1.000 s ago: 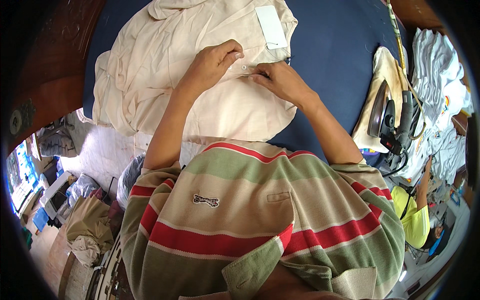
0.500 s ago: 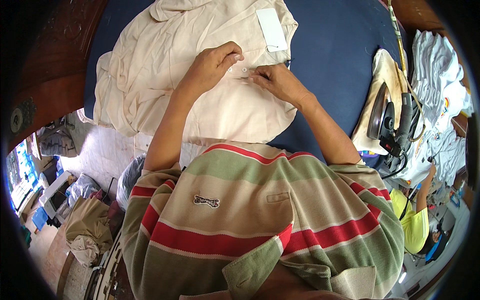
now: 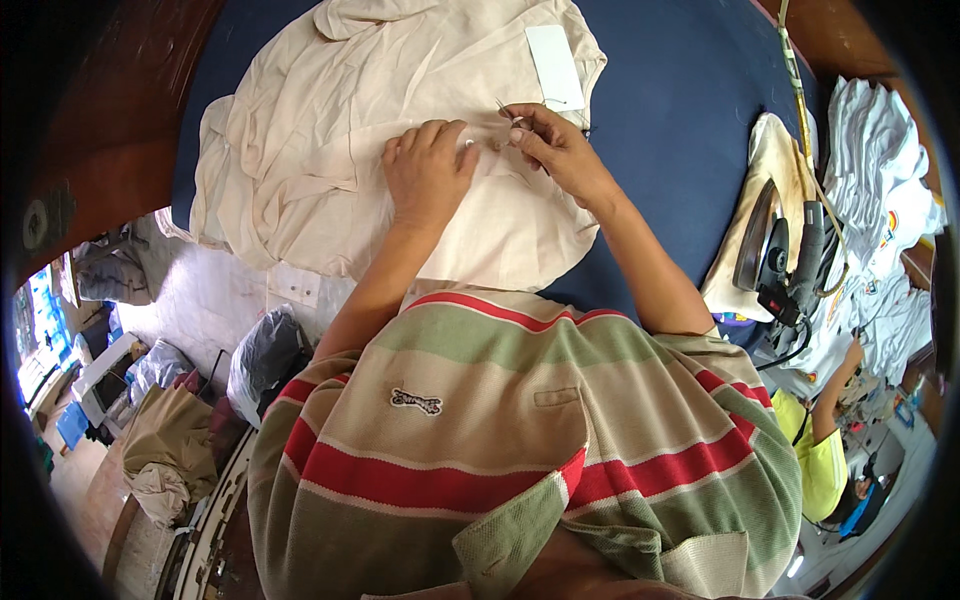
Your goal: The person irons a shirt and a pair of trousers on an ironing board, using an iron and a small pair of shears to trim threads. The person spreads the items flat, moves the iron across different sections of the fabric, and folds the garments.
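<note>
A cream garment (image 3: 320, 130) lies loosely bunched over the dark blue padded table. My left hand (image 3: 428, 170) rests on it with fingers bent slightly and laid on the cloth, beside a small pale button (image 3: 469, 143). Just to the right, my right hand (image 3: 550, 145) is closed on a small pointed metal tool (image 3: 503, 106) that looks like thread snips; its thin tip pokes out past the fingers and most of it is hidden. A blank-looking white tag (image 3: 554, 68) hangs by a cord at the garment's right edge, above my right hand.
At the right of the blue table (image 3: 660, 130), an iron (image 3: 768, 245) stands on a scorched cream pad (image 3: 770, 150). White folded shirts (image 3: 870, 150) are stacked beyond it. A person in a yellow top (image 3: 822, 470) sits lower right. Bags and cloth (image 3: 170, 440) lie lower left.
My left hand has lowered onto the cloth, its fingers no longer raised. My right hand has turned and lifted slightly, and the tool's tip now shows above it.
</note>
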The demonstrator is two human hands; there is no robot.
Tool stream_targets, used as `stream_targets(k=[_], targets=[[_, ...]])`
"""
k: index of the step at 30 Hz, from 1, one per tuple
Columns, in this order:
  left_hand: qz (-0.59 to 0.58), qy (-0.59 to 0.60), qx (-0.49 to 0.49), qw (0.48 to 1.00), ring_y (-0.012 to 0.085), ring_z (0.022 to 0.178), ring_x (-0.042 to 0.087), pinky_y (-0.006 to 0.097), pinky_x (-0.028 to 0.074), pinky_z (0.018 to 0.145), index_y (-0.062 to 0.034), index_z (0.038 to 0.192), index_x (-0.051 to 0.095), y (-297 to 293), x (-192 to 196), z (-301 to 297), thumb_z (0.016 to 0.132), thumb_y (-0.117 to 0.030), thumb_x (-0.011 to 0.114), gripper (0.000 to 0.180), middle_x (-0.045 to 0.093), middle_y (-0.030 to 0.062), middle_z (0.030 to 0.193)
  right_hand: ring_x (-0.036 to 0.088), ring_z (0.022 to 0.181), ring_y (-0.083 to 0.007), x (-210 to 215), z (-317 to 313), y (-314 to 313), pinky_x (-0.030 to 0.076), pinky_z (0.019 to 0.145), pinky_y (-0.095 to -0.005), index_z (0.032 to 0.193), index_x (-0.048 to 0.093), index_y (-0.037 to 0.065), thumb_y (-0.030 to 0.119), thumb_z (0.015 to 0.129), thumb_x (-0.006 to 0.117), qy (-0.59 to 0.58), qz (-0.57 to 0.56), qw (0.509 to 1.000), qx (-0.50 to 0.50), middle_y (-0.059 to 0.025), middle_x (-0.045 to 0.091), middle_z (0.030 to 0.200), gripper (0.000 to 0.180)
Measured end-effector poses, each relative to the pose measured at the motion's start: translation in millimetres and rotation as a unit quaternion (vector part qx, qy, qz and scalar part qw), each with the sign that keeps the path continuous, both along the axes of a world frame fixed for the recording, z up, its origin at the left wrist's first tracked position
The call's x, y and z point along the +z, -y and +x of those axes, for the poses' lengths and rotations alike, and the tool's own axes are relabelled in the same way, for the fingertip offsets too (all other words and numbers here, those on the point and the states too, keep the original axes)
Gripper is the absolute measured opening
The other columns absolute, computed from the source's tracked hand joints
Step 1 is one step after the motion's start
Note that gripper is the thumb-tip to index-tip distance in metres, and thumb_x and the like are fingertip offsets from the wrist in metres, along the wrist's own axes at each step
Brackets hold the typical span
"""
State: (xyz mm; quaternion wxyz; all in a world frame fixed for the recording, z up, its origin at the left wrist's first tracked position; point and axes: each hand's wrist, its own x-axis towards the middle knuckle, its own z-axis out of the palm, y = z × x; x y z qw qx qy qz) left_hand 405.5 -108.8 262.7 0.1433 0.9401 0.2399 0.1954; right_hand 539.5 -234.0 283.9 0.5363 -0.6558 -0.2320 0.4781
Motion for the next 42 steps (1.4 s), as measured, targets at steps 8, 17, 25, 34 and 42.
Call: stream_targets(k=[8, 17, 25, 34, 42], targets=[[-0.081, -0.005, -0.014, 0.997, 0.0205, 0.074, 0.059, 0.033, 0.043, 0.069, -0.009, 0.082, 0.063, -2, -18, 12, 0.075, -0.019, 0.063, 0.012, 0.063, 0.0026, 0.079, 0.048, 0.071, -0.0069, -26, -4, 3, 0.041, 0.065, -0.0217, 0.118, 0.05, -0.001, 0.017, 0.087, 0.059, 0.025, 0.01, 1.0, -0.011, -0.0003, 0.055, 0.084, 0.037], [-0.49, 0.031, 0.028, 0.871, 0.007, 0.059, 0.05, 0.022, 0.041, 0.057, -0.0025, 0.085, 0.063, -33, -16, 13, 0.084, -0.017, 0.06, 0.015, 0.058, -0.0003, 0.067, 0.061, 0.071, -0.0245, -6, -9, -5, 0.046, 0.067, -0.034, 0.095, 0.064, 0.003, 0.023, 0.077, 0.066, 0.262, -0.114, 0.956, 0.068, -0.0144, 0.065, 0.079, 0.027], [-0.523, 0.029, 0.021, 0.852, 0.0057, 0.064, 0.048, 0.021, 0.039, 0.059, -0.0016, 0.086, 0.062, -33, -15, 12, 0.084, -0.014, 0.059, 0.013, 0.057, -0.0024, 0.071, 0.061, 0.067, -0.026, 0, -11, -11, 0.046, 0.064, -0.0351, 0.091, 0.066, 0.003, 0.025, 0.075, 0.068, 0.29, -0.129, 0.946, 0.065, -0.0145, 0.064, 0.073, 0.028], [-0.179, 0.156, 0.072, 0.969, 0.0214, 0.077, 0.059, 0.031, 0.044, 0.072, -0.0051, 0.092, 0.062, -40, -22, -57, 0.08, -0.008, 0.059, 0.013, 0.062, 0.0061, 0.085, 0.048, 0.067, -0.0054, -17, -4, 6, 0.039, 0.061, -0.0196, 0.102, 0.057, -0.001, 0.015, 0.083, 0.064, -0.016, 0.022, 0.994, -0.102, 0.0012, 0.056, 0.076, 0.025], [-0.062, -0.079, -0.009, 0.995, 0.0214, 0.088, 0.059, 0.034, 0.043, 0.081, -0.0087, 0.096, 0.06, -36, -11, -39, 0.081, -0.014, 0.058, 0.016, 0.061, 0.004, 0.094, 0.053, 0.074, -0.0071, -34, -7, 20, 0.043, 0.067, -0.021, 0.103, 0.056, -0.004, 0.012, 0.083, 0.063, 0.0, 0.054, 0.992, -0.115, -0.0022, 0.059, 0.08, 0.027]])
